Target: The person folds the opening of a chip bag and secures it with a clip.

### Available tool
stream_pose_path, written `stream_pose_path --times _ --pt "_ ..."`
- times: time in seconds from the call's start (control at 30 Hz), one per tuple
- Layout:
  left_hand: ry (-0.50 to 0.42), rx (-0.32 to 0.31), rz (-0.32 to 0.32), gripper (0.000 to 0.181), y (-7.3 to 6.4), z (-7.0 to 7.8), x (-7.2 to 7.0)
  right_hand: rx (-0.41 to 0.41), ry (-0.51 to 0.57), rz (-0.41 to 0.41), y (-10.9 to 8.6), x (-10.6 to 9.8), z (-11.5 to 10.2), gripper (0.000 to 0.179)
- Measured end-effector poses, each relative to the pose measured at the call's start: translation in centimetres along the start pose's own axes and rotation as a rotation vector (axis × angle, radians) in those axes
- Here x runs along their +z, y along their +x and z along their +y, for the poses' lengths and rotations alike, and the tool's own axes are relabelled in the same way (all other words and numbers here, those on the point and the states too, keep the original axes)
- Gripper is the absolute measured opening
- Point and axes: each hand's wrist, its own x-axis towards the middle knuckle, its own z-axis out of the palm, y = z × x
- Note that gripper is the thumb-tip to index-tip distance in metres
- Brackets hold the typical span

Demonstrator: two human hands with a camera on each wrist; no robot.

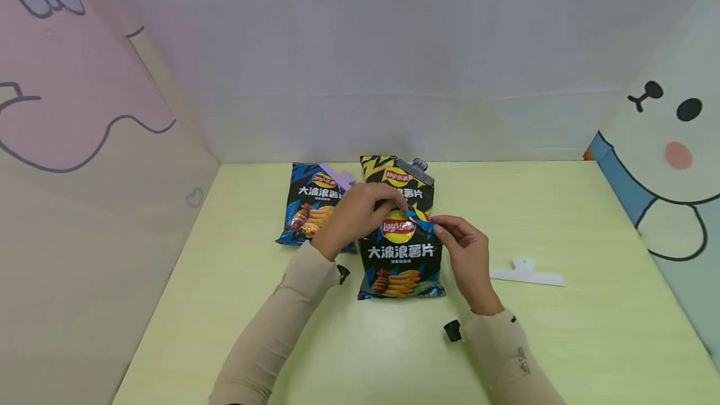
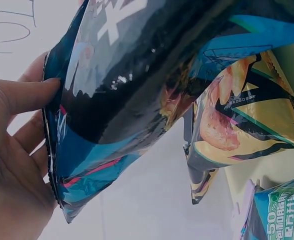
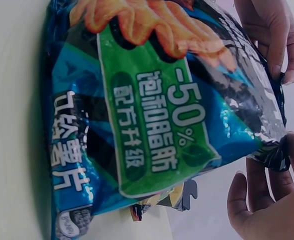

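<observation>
A black and blue bag of Lay's potato chips (image 1: 402, 264) stands at the middle of the table, its top edge folded over toward the front. My left hand (image 1: 358, 212) pinches the top edge near its left part; in the left wrist view the thumb (image 2: 34, 94) presses on the bag's rim. The right hand (image 1: 469, 258) pinches the top right corner between thumb and fingers. Both hands (image 3: 272, 197) appear at the bag's top in the right wrist view. To the right of the right hand lies a white bag clip (image 1: 527, 274).
Behind, on the left, a blue and black chip bag (image 1: 306, 211) has a purple clip (image 1: 339, 176) on its top. Next to it a yellow and black chip bag (image 1: 413, 195) carries a grey clip (image 1: 416, 172). A pale curtain (image 1: 360, 67) hangs behind the table (image 1: 236, 305).
</observation>
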Motion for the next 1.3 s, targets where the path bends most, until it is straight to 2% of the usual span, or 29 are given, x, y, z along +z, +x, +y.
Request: stream_pose_path --times 0.1,0.33,0.5,0.73,0.93,1.17,1.3 --pt "0.017 0.006 -0.005 0.019 0.2 0.1 0.1 0.000 -0.012 0.012 0.2 -0.1 0.0 0.025" --pt "0.045 -0.025 -0.009 0.020 0.0 0.0 0.0 0.031 -0.012 0.001 0.3 -0.1 -0.2 0.029" --pt "0.060 -0.031 -0.011 0.016 0.1 0.1 0.0 0.059 -0.056 0.008 0.5 -0.2 -0.4 0.029" --pt "0.056 -0.104 -0.043 0.024 0.2 0.4 0.0 0.085 -0.094 -0.003 0.5 -0.4 -0.6 0.031" --pt "0.093 -0.173 -0.062 0.024 0.2 0.5 0.1 0.070 -0.103 0.008 0.4 -0.4 -0.4 0.029" --pt "0.091 -0.155 -0.013 0.019 0.1 0.4 0.4 0.008 -0.099 0.018 0.4 -0.7 -0.2 0.030" --pt "0.095 -0.141 0.002 0.019 0.1 0.4 0.5 -0.035 -0.114 0.026 0.5 -1.8 -0.3 0.032"
